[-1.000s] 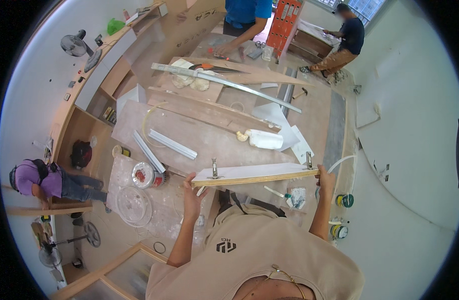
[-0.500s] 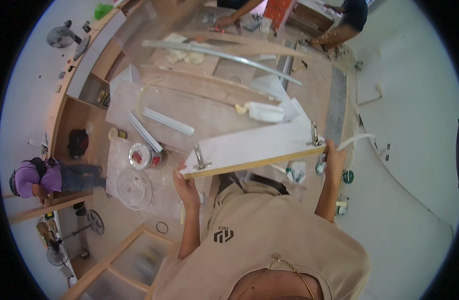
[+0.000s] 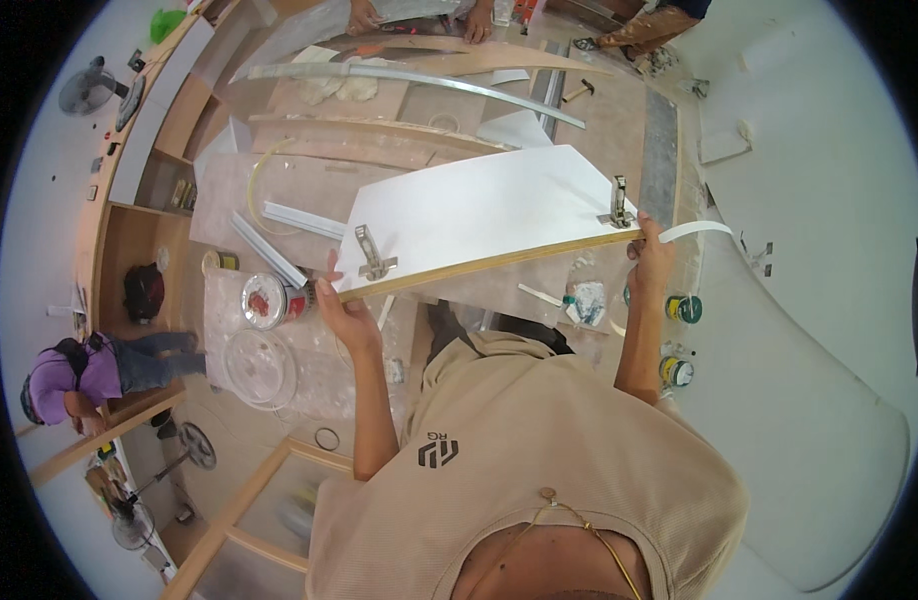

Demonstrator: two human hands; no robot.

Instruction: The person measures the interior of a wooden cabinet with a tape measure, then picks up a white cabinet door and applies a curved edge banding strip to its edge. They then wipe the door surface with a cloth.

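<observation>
Between my hands I hold a white cabinet door panel (image 3: 479,220) up over the worktable, its bare plywood edge toward me. My left hand (image 3: 349,315) grips the near left corner, fingers wrapped round the edge. At the right corner my right hand (image 3: 654,252) is closed on the panel. One metal hinge (image 3: 373,256) stands up on the white face close to my left hand. A second hinge (image 3: 619,205) is fixed near my right hand. A thin white strip (image 3: 697,229) sticks out to the right beside my right hand; where it is attached is hidden.
The dusty worktable (image 3: 304,365) carries a paint can (image 3: 269,301), a round plastic lid (image 3: 260,368), metal tracks (image 3: 269,250) and a long metal bar (image 3: 459,91). A hammer (image 3: 577,92) lies farther off. Another person's hands (image 3: 364,17) work at the far side; a person in purple (image 3: 79,375) bends at left.
The panel has risen away from me and tilted, so more of its white face shows. Both my hands keep their hold and moved with it. At the far side, the other person's two hands now show.
</observation>
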